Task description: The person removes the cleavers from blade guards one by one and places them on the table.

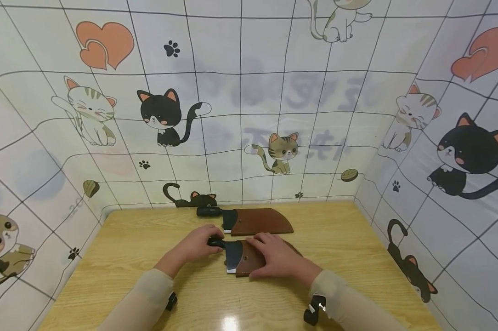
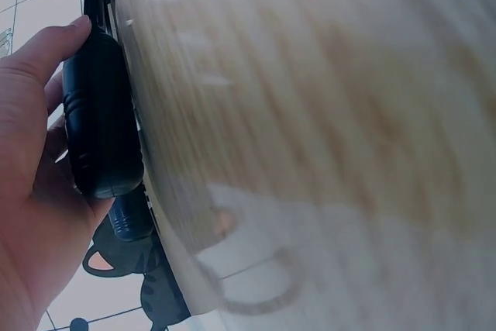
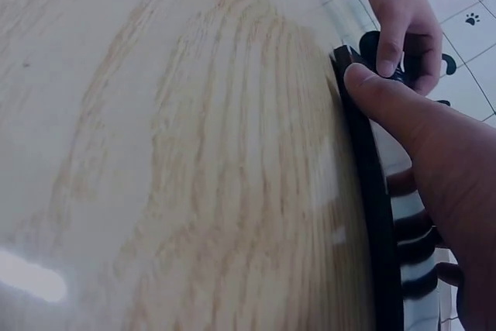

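Observation:
Two broad-bladed kitchen knives in brown leather sheaths lie one behind the other, handles to the left. My left hand holds the black handle of the near knife; in the left wrist view, thumb and fingers lie around that handle. Across the near sheath spreads my right hand, gripping it with the thumb at the near edge and fingers toward the far edge. Part of the blade shows between handle and sheath. Behind it lies the far knife in its own sheath, touched by neither hand.
The wooden table ends at a white grid-patterned cloth wall with printed cats and hearts, behind and at both sides. Black wrist camera mounts sit at the sleeves.

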{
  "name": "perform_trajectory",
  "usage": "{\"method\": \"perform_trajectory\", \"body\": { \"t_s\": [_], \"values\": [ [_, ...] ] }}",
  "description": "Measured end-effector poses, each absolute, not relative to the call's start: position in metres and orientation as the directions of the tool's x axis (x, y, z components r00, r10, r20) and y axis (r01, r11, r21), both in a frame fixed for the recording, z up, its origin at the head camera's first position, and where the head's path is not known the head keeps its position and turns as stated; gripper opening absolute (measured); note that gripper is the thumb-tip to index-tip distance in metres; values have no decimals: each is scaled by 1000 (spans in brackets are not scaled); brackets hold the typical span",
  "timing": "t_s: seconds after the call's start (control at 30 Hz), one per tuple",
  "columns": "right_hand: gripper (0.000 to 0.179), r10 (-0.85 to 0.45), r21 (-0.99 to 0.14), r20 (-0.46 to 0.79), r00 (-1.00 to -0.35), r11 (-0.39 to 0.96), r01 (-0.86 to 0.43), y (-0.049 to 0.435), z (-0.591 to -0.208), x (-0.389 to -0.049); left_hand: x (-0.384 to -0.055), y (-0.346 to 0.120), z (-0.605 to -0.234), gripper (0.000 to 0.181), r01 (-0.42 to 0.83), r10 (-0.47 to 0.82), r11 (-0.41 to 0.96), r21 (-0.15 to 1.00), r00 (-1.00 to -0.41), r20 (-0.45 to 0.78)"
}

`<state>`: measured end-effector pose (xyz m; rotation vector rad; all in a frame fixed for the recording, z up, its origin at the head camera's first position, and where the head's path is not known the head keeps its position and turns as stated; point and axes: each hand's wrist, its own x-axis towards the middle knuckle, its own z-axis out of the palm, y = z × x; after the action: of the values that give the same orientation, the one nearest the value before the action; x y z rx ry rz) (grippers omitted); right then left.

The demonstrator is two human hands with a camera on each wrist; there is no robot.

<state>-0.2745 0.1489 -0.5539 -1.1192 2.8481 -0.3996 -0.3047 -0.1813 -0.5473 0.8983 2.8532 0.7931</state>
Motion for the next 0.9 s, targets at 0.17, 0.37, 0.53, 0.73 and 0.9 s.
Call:
{"method": "perform_trajectory", "body": {
  "t_s": [0.17, 0.37, 0.53, 0.73, 0.9],
  "values": [
    [115, -687, -218, 34, -726, 704, -676, 146, -559, -276, -305, -178, -548, 32, 541, 558, 710, 450, -823, 109],
    [118, -689, -221, 34, -724, 701, -678, 144, -562, -277, -309, -178, -552, 30, 509, 539, 729, 458, -839, 76],
    [116, -690, -238, 47, -723, 695, -679, 144, -565, -278, -311, -178, -555, 28, 502, 530, 731, 462, -844, 77],
    [114, -700, -249, 79, -709, 675, -694, 147, -563, -277, -311, -180, -553, 24, 510, 529, 709, 487, -842, 110],
    [114, -707, -258, 113, -698, 658, -708, 150, -554, -275, -311, -183, -552, 22, 509, 502, 679, 530, -848, 171]
  ]
}}
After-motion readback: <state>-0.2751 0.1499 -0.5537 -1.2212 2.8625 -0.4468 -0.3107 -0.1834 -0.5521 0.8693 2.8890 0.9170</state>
